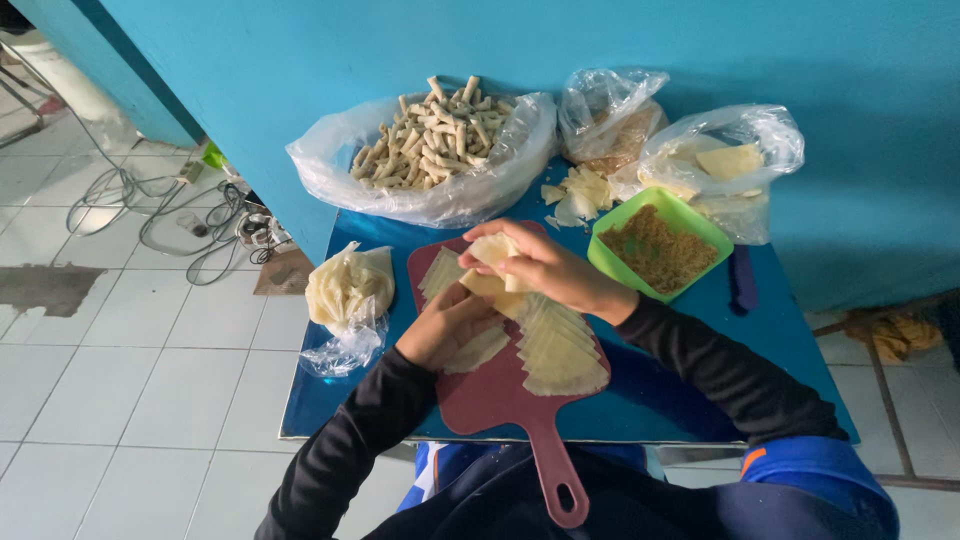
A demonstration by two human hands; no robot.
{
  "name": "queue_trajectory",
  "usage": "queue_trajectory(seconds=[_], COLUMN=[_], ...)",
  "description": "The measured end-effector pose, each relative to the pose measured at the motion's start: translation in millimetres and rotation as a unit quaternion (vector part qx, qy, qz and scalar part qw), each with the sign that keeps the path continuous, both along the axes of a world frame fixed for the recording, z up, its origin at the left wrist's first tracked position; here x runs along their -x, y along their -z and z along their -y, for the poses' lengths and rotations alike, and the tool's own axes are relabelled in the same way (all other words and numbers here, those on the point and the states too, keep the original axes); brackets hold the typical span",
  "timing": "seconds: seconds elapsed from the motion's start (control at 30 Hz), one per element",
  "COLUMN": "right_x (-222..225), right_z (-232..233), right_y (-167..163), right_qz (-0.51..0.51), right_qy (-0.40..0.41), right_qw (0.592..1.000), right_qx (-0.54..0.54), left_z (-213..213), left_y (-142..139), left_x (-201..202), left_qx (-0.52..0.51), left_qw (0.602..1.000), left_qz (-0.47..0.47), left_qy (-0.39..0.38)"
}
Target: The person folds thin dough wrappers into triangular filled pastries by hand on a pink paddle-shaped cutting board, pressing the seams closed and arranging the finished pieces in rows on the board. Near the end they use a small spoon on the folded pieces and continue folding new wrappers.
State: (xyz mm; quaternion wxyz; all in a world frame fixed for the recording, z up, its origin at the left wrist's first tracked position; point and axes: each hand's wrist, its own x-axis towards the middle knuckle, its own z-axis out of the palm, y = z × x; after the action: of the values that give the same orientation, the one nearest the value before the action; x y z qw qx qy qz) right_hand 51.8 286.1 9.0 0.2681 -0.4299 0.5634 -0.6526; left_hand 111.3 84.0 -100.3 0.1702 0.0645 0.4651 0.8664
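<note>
Both hands met over the red cutting board (500, 395), shaping one pale wrapper (495, 248). The right hand (545, 268) pinched its upper fold between fingertips, while the left hand (445, 325) cupped it from beneath, fingers curled shut against the dough. This looked like the folding step. Just below the grip lay fanned wrapper sheets (555, 345); right of it, beyond the wrist, stood the green tub of filling (660, 250). Closing the roll likely wanted steady pressure.

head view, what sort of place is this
Probably a home or small food-prep corner: a low blue table against a blue wall, tiled floor, a cutting board of wrappers, and a bag of finished rolls.
</note>
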Motion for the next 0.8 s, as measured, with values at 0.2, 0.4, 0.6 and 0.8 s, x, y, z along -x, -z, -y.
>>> queue_trajectory(seconds=[0.2,0.4,0.6,0.8], right_x=[-21.2,-22.9,-10.7,43.1], right_z=[8.1,-2.5,-18.4,-93.8], right_y=[-10.6,-28.8,-32.7,-58.7], right_qz=[-0.155,-0.293,-0.346,-0.278], right_qy=[0.014,0.150,0.191,0.307], right_qw=[0.985,0.936,0.903,0.889], right_qx=[-0.068,-0.126,-0.169,-0.195], left_z=[0.1,3.5,4.6,5.7], left_y=[-5.4,4.0,10.4,6.3], left_x=[-1.0,3.9,3.8,3.2], left_qx=[0.057,0.154,0.181,0.057], left_qw=[0.996,0.967,0.953,0.987], left_qz=[-0.012,-0.122,-0.171,-0.095], left_qy=[-0.071,-0.164,-0.175,-0.118])
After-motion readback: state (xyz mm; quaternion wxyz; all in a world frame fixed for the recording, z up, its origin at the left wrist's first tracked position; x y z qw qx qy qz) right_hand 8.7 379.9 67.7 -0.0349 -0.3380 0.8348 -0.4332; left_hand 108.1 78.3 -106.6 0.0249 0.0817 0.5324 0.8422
